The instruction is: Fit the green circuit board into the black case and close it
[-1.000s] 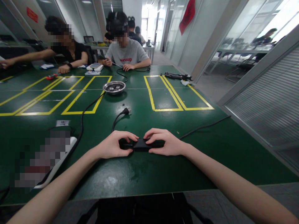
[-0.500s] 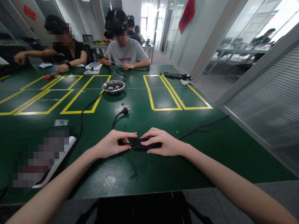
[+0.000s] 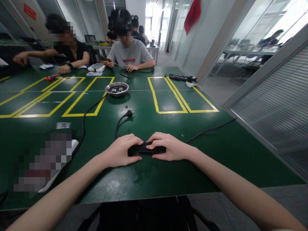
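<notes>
A flat black power adapter (image 3: 144, 148) lies on the green table (image 3: 154, 173) close to the near edge. My left hand (image 3: 121, 150) grips its left end, where a black cable leaves it and curls up to a loose plug (image 3: 130, 113). My right hand (image 3: 168, 147) covers the adapter's right end with the fingers pressed on its top. Another black cord (image 3: 209, 130) runs from under my right hand toward the table's right edge.
A metal bowl (image 3: 117, 89) with small parts stands mid-table among yellow tape rectangles (image 3: 168, 96). A white power strip (image 3: 69, 147) lies at the left. Two people sit at the far side. A black tool (image 3: 181, 77) rests far right.
My left hand has slid right and closed over the adapter's left end. The right hand's fingers have shifted further over its top. A person's arm at far left has drawn in.
</notes>
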`<state>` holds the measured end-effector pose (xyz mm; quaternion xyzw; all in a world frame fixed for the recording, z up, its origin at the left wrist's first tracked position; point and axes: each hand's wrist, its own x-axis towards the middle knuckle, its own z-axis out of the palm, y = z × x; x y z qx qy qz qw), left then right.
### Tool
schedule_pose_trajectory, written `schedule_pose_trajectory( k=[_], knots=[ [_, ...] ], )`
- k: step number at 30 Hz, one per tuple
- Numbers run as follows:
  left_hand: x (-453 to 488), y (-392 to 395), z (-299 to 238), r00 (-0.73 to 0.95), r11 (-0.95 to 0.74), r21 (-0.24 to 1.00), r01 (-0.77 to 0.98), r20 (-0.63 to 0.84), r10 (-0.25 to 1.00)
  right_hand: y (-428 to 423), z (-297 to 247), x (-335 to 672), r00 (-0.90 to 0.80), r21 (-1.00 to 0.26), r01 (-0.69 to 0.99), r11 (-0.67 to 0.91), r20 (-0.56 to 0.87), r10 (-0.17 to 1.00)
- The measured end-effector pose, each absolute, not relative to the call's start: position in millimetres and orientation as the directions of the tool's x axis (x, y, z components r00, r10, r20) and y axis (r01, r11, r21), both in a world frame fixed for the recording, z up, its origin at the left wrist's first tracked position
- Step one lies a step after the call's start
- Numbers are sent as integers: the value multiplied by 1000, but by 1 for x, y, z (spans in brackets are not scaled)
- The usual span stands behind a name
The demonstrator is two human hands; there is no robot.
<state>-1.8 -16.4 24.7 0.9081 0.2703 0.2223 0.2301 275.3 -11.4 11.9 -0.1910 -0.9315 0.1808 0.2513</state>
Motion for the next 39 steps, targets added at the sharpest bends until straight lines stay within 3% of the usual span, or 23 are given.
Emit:
schedule_pose_trajectory(
  k=[11,16,23,31,39],
  knots=[
    [2,-17,31,732,-785,395,476,317,603,-11,12,268,-788,-276,370,887,413,457],
    [3,-17,28,660,-801,333,498,453,599,-11,18,268,-764,-306,407,860,402,505],
    [5,-18,28,620,-848,183,497,609,494,-10,24,270,-745,-333,384,861,440,502],
    [7,-20,29,607,-829,251,499,581,541,-9,19,271,-740,-307,382,872,463,487],
    [11,-20,29,634,-816,278,507,520,572,-12,16,269,-728,-55,443,895,560,395]
  ],
)
